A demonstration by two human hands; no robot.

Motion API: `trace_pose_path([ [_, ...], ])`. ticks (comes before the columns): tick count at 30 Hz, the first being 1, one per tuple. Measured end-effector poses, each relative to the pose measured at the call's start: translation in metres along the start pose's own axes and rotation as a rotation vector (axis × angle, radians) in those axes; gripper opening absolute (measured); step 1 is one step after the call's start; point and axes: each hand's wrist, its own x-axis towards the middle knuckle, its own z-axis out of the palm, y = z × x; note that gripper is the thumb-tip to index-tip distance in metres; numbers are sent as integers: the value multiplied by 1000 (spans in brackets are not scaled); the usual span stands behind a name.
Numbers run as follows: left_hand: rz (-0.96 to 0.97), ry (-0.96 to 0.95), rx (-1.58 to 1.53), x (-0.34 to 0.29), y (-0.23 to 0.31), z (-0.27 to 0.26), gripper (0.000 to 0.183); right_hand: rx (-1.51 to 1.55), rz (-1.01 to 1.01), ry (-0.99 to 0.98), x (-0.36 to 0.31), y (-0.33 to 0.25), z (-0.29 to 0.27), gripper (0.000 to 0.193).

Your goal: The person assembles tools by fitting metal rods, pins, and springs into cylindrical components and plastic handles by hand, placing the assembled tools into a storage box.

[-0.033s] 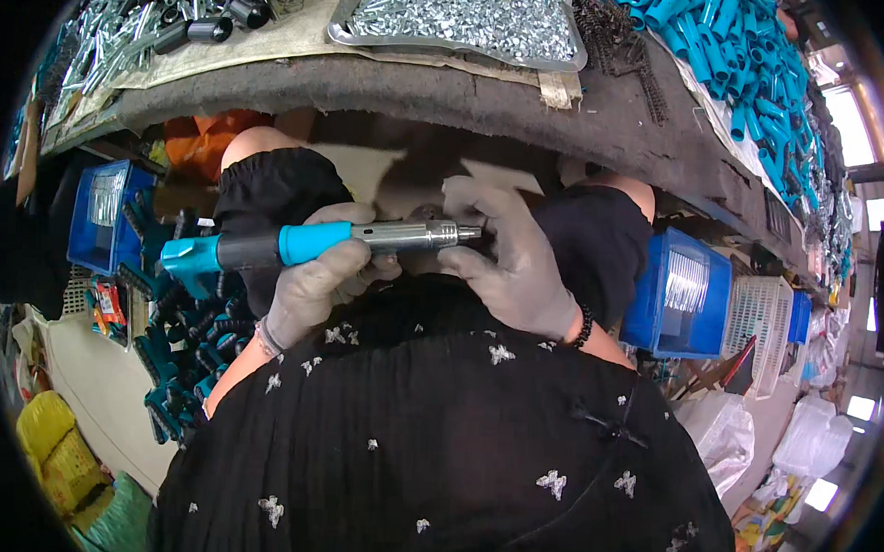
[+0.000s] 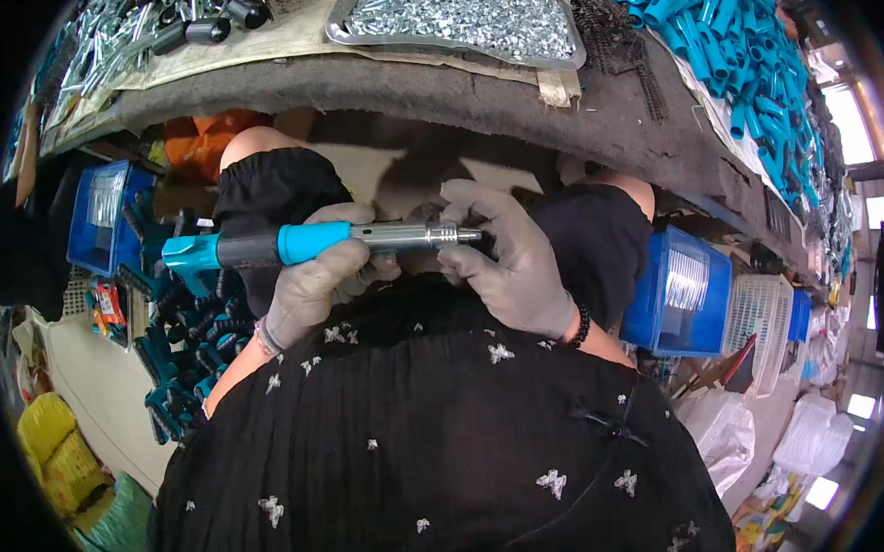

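Across my lap lies a hand tool with a teal and black handle (image 2: 192, 253), a teal collar (image 2: 307, 240) and a shiny metal barrel (image 2: 400, 237) that narrows to a slim nose. My left hand (image 2: 315, 281), in a thin grey glove, wraps round its middle, where the teal collar meets the metal. Also gloved, my right hand (image 2: 516, 254) curves about the nose end. Its thumb and forefinger are apart, with the nose between them; whether they touch it is unclear. The tool lies nearly level, nose to the right.
A cloth-covered bench (image 2: 448, 106) runs ahead, carrying a tray of small metal parts (image 2: 461, 19), teal tubes (image 2: 708, 42), dark springs (image 2: 625, 49) and metal rods. Blue bins (image 2: 98, 215) (image 2: 680, 294) flank my knees. More teal-black handles (image 2: 181, 364) are piled at left.
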Motion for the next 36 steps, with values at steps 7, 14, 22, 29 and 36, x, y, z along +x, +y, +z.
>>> trace_pose_path([
  [7, -149, 24, -27, -6, 5, -1, 46, -382, -139, -109, 0, 1, -15, 32],
  [14, -57, 62, 133, -6, -1, 7, 47, -240, 35, 78, 1, 1, -10, 19],
  [22, -55, 86, 103, -6, 4, 11, 44, -356, -28, -47, 2, 3, -16, 23],
  [29, -20, 125, 114, -3, 5, 19, 37, -945, -580, 0, 24, -3, -20, 39],
  [36, 102, -64, 434, 23, 18, 28, 27, 287, 513, -360, 2, 11, -24, 24],
])
